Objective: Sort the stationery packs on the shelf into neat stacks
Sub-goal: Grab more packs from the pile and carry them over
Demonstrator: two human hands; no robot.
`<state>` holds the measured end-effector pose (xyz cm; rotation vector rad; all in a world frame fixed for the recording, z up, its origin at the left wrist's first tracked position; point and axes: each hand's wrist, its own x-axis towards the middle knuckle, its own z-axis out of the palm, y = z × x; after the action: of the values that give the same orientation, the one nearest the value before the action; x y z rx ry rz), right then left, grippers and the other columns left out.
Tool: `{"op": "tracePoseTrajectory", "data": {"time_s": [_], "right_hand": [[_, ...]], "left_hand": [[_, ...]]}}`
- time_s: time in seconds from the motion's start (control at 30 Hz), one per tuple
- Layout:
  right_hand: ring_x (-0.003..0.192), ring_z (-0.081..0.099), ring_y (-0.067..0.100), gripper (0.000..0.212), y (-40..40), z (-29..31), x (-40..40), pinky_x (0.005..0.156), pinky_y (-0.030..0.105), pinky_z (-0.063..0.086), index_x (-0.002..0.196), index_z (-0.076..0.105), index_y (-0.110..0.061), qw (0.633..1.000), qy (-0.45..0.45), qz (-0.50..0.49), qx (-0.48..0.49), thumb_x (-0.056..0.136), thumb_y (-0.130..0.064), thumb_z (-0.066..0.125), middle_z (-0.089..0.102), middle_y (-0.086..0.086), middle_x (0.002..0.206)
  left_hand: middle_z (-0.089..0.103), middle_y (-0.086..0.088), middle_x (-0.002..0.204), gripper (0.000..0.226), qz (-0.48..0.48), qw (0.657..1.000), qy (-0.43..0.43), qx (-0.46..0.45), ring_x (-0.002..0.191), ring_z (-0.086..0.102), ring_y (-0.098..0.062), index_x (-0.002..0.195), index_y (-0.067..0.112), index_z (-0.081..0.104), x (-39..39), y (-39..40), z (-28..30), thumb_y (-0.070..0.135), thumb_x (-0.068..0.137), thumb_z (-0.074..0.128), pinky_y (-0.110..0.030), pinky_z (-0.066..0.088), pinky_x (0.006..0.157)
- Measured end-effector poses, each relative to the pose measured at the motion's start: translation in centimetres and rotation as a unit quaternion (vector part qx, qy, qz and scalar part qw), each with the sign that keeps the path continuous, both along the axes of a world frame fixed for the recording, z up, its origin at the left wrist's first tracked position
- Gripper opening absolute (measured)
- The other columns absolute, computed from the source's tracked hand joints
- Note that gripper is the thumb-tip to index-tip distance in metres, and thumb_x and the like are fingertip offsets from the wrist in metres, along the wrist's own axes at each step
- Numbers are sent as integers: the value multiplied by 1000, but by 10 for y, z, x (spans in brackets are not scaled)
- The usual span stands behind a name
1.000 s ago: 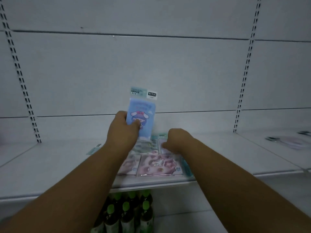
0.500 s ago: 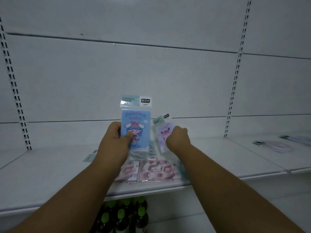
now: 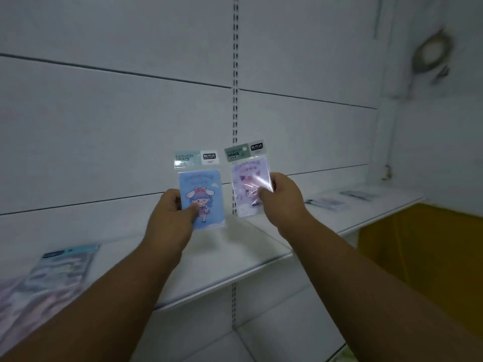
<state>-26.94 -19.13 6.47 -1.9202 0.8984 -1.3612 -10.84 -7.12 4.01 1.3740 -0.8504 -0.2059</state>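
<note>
Left hand (image 3: 172, 218) grips the blue pack (image 3: 201, 197) by its lower left side, thumb laid across the printed front; right hand (image 3: 281, 197) pinches the lilac pack (image 3: 248, 186) at its right edge, thumb on the front and fingers behind. Both packs are held in the air above the shelf (image 3: 235, 254), side by side and apart, fronts toward the camera. Each pack's long axis runs near vertical with the header card uppermost; the blue one stands almost upright, the lilac one leans slightly. The blue pack's pale green header reads "FASHION" beside a dark label whose characters are too small to read, above a cartoon girl with blue hair, white ears and a red bow. The lilac pack's header reads "GRACE" with a similar dark label; its cartoon figure is blurred by glare on the wrapper. At lower left a pile of packs (image 3: 52, 273) lies flat on the shelf, blurred. Further packs (image 3: 337, 202) lie on the adjoining shelf section to the right. The shelving is white, with panelled backing and a slotted upright (image 3: 235, 100) between bays. An orange surface (image 3: 423, 257) shows at lower right, and a stained white wall (image 3: 431, 87) stands above it.
</note>
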Motion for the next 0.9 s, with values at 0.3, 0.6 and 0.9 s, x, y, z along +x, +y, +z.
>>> {"op": "tracePoseTrajectory", "data": {"time_s": [0.3,0.6,0.9], "right_hand": [[74,62,8,17,-138,9,-187,58,23,47,94,62,-23,999,12,-30,-7,90,-13,49,65,-8,86],[80,64,13,22,-280,16,-253,64,26,49,98,66,-19,999,8,-31,11,90,-7,50,70,-1,93],[81,69,18,26,-391,8,-248,78,40,59,78,66,-27,998,26,-10,65,88,-7,54,72,-5,86]], "left_hand": [[69,-7,73,6,-92,992,62,60,54,68,-7,81,10,65,-172,-210,-11,4,81,64,-21,50,45],[70,-20,78,14,-110,981,58,146,62,68,-32,68,6,63,-228,-387,-16,0,79,70,-44,61,66],[70,-20,85,27,-20,964,5,265,81,71,-32,76,2,60,-210,-503,-37,19,74,81,-42,59,80]]}}
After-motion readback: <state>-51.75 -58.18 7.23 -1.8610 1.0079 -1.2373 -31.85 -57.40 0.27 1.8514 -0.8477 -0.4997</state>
